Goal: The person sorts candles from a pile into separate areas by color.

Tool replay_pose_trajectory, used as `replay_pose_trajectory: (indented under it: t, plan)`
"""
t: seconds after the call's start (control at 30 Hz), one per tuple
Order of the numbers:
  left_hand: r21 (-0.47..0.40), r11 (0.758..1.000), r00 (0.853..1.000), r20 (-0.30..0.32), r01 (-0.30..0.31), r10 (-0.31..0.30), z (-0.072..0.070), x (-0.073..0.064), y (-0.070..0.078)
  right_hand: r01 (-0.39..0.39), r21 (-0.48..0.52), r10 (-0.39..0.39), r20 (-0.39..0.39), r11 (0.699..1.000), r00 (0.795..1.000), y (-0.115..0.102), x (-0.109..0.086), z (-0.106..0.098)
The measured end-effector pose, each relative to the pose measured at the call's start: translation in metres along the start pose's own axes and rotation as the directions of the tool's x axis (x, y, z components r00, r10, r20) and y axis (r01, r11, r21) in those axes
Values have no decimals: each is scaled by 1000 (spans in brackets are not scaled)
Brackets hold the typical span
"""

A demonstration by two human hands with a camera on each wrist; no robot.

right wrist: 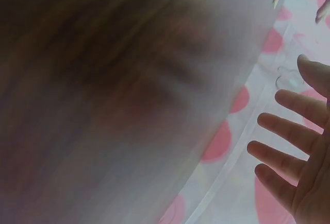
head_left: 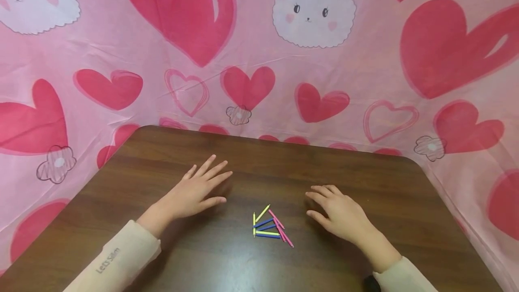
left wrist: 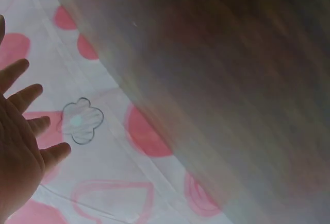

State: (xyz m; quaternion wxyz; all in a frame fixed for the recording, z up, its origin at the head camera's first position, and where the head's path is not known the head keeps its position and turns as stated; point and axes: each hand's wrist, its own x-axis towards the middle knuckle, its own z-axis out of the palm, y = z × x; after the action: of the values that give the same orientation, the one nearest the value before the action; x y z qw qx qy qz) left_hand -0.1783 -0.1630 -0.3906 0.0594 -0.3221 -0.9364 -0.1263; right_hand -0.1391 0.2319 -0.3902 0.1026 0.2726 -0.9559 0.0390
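A small pile of thin coloured sticks lies on the table between the two hands in the head view. Yellow sticks (head_left: 254,224) are on the left of the pile, blue sticks (head_left: 265,227) cross the middle, and pink sticks (head_left: 282,230) slant down at the right. To the pile's left, my left hand (head_left: 198,193) is palm down with its fingers spread, touching none of the sticks. On the other side my right hand (head_left: 336,211) is palm down, its fingers slightly bent and apart from the pile. Both wrist views show extended fingers with nothing held.
The dark brown wooden table (head_left: 227,265) has rounded far corners. Behind it hangs a pink cloth (head_left: 251,53) printed with hearts and rabbit faces, reaching down around the table's far and side edges.
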Motion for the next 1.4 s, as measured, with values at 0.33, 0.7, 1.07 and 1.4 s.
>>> replay_pose_trajectory:
  t: [0.33,0.7,1.07,1.4]
  plan:
    - [39,988,989,15,-151,150,6,4,20,129,38,-129,-18,991,992,-20,15,6]
    - [31,967,963,103,-255,250,14,6,43,236,40,-237,31,971,971,-40,27,12]
    - [2,954,933,209,-301,294,18,13,61,255,11,-254,139,967,957,-47,36,14]
    - [18,939,919,212,-345,334,22,18,70,231,17,-231,164,973,959,-52,41,15]
